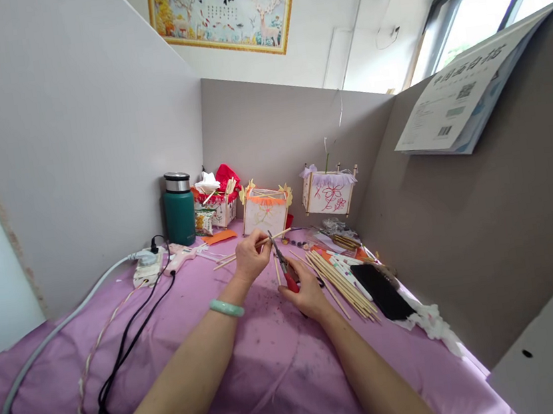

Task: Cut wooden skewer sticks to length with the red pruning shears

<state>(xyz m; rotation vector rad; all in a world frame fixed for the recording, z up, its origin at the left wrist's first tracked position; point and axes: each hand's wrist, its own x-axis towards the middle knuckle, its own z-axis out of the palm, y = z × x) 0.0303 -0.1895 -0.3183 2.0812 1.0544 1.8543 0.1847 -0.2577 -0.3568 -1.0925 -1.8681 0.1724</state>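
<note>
My left hand (253,255) is closed in a pinch on a thin wooden stick (281,234), which points up to the right. In my right hand (308,292) is a red-handled cutting tool (289,274) with narrow grey jaws; whether it is scissors or pliers I cannot tell. Its jaws meet the stick just right of my left fingertips. Below the hands, another short stick (277,270) lies on the purple cloth (271,369). A bundle of several wooden sticks (344,286) rests right of my right hand.
Along the back stand a green bottle (180,212), a filled red-trimmed box (221,210), an orange-trimmed lantern (264,212) and a lilac-trimmed lantern (329,194). A black phone (382,291) and tissue (434,322) lie right. Left are a power strip (147,268), glue gun (180,256) and cables.
</note>
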